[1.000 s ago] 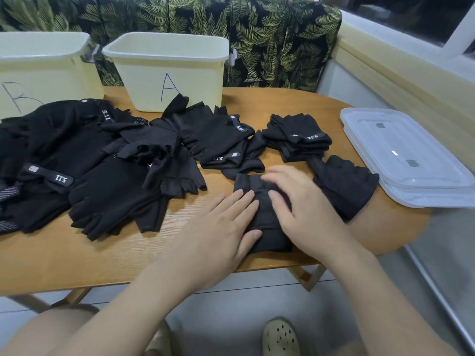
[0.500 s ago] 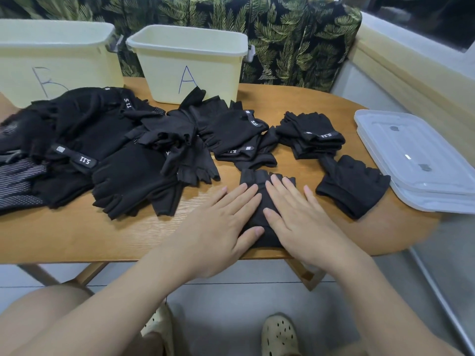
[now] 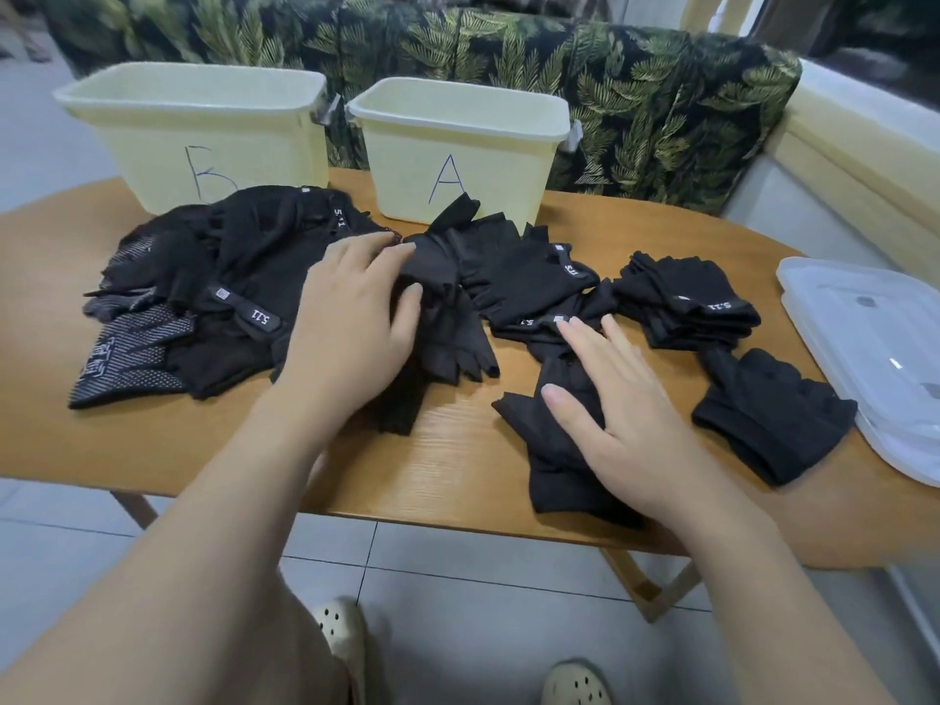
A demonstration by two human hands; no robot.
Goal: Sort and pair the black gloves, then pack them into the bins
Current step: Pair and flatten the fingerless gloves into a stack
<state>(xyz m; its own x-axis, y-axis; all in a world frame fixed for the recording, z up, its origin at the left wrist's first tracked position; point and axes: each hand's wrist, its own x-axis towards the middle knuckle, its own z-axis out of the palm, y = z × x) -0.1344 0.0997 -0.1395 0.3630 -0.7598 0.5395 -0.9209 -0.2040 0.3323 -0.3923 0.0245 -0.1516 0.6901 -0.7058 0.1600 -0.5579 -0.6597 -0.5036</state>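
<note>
Two bare hands are working over black gloves spread on a wooden table [image 3: 458,480]. The left hand [image 3: 351,323] is resting on a loose heap of gloves [image 3: 244,277], its fingers bent and closing on a crumpled fingerless glove [image 3: 442,318] at the heap's right edge; how firmly it is gripping is not clear. The right hand [image 3: 615,414] is lying flat, fingers straight and slightly spread, pressing down on a folded glove pair [image 3: 554,470] near the table's front edge. The hands are sitting apart, bare wood showing between them.

Beyond the right hand's fingertips, a flattened glove with a white 5.11 wrist tag [image 3: 539,282] is lying on the table. To the right of that hand, a neat stack of gloves [image 3: 692,302] is sitting farther back, and a single folded pair [image 3: 773,414] is lying nearer the front. Clear plastic lids [image 3: 864,343] are resting at the far right, touching that pair.

Beyond the left hand, a pale yellow bin marked B [image 3: 203,129] is standing at the table's back, and a matching bin marked A [image 3: 458,145] is standing just to its right.
</note>
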